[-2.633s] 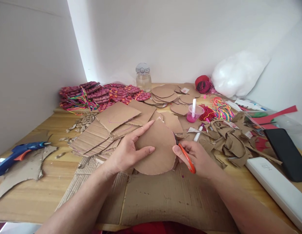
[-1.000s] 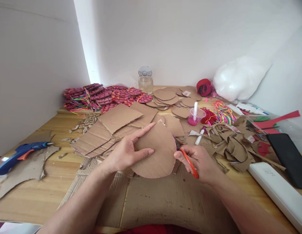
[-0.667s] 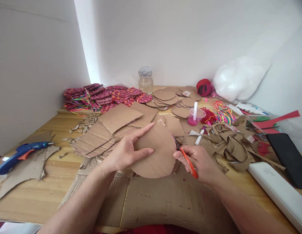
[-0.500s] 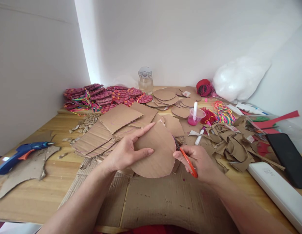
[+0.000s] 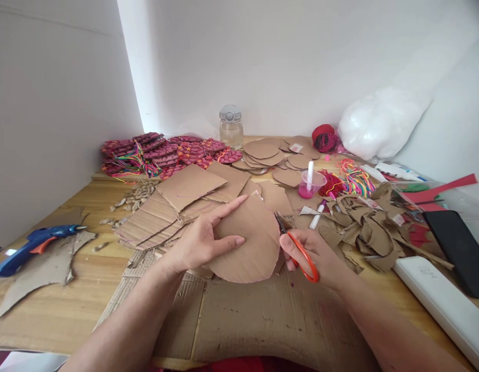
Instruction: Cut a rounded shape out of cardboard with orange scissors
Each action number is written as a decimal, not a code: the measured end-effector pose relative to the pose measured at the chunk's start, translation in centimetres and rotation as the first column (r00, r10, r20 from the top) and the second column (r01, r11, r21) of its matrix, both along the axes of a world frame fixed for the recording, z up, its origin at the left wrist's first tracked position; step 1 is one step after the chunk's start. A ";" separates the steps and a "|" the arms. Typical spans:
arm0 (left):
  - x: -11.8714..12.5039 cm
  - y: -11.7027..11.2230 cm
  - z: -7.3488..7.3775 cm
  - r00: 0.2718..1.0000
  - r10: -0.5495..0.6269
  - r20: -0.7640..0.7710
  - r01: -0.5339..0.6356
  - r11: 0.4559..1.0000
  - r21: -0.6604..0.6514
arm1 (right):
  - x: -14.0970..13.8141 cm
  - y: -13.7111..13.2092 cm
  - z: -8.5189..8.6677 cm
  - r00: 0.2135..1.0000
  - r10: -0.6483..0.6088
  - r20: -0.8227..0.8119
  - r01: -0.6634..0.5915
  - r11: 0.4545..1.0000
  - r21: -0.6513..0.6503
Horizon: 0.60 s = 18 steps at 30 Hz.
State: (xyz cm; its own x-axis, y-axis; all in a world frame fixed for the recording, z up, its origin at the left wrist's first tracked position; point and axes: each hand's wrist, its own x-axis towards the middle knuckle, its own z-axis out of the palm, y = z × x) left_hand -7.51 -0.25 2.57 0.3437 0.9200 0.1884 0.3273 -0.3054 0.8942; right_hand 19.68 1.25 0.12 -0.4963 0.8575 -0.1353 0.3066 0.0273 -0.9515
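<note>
At the far left of the wooden table (image 5: 88, 289) a blue glue gun (image 5: 30, 247) lies on a torn scrap of cardboard. Right of it sits a loose stack of cardboard sheets (image 5: 185, 191). My left hand (image 5: 198, 245) grips the cardboard disc (image 5: 255, 248), which I hold just above a big flat sheet in front of me. My forefinger stretches along the disc's upper edge, my thumb presses on its face, and the other fingers are tucked behind it.

At the disc's right edge are the scissors (image 5: 299, 250). Their blades point up and away from me, close beside the rim; I cannot tell whether they bite into it. My right hand (image 5: 320, 256) is closed on the orange handles, fingers curled through the loops.

Further right lies a heap of cardboard trimmings (image 5: 363, 227), then a black phone (image 5: 454, 250) and a long white box (image 5: 444, 305).
</note>
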 end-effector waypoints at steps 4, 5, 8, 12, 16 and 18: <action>0.1 -0.1 0.0 1.000 -0.014 -0.008 0.014 1.000 0.002 | 0.1 0.5 0.1 0.972 -0.228 -0.060 0.233 0.964 0.125; 0.2 -0.1 0.1 1.000 -0.017 -0.008 0.017 1.000 0.001 | 0.2 0.7 0.1 0.950 -0.298 -0.097 0.310 0.940 0.143; 0.2 -0.1 0.1 1.000 -0.016 -0.006 0.016 1.000 -0.021 | 0.5 1.3 0.0 0.893 -0.414 -0.175 0.442 0.879 0.178; 0.2 0.2 -0.2 0.997 0.065 0.048 -0.063 0.997 -0.038 | 0.6 1.8 -0.5 0.877 -0.468 -0.107 0.480 0.847 0.228; 0.3 0.4 -0.3 0.984 0.135 0.113 -0.131 0.991 -0.041 | 0.7 2.0 -0.8 0.843 -0.523 -0.127 0.533 0.778 0.332; 0.5 0.4 -0.3 0.983 0.142 0.119 -0.136 0.989 -0.054 | 0.9 2.2 -0.7 0.850 -0.513 -0.114 0.516 0.771 0.373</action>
State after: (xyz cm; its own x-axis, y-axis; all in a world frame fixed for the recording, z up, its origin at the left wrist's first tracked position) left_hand -7.02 0.15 2.29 0.1885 0.9658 0.1778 0.2508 -0.2224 0.9421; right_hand 20.57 3.46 -0.60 0.0341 0.9670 0.2525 0.3733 0.2220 -0.9008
